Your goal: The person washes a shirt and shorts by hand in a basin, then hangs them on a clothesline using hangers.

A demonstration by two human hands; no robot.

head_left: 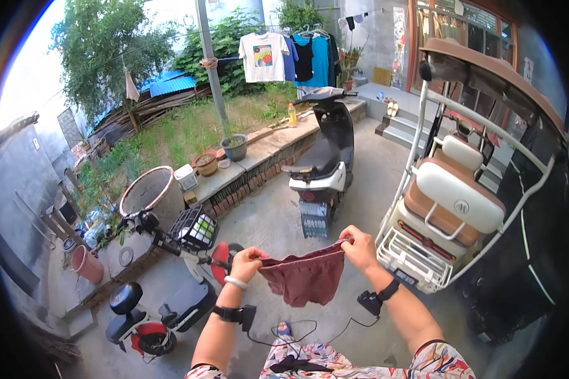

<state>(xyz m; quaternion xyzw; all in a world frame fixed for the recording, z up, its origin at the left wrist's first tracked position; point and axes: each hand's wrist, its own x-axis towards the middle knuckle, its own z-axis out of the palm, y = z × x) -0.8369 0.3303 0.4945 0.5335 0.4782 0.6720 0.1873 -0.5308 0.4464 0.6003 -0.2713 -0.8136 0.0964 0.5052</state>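
Observation:
A pair of dark red underpants [305,278] hangs stretched out in front of me, its waistband pulled nearly straight at the top. My left hand [248,262] pinches one end of the waistband between thumb and fingers. At the other end, a little higher, my right hand [358,245] grips the cloth the same way. Below the band the fabric hangs loose. A pale bangle [236,282] circles my left wrist, and both forearms carry black straps with small boxes and thin cables.
A scooter [325,151] stands ahead, a red-and-black electric bike [171,316] at left, and a canopied white-and-brown cart [449,208] at right. Beyond the raised garden edge, a white T-shirt [263,60] and other clothes hang from a line near a pole [213,69].

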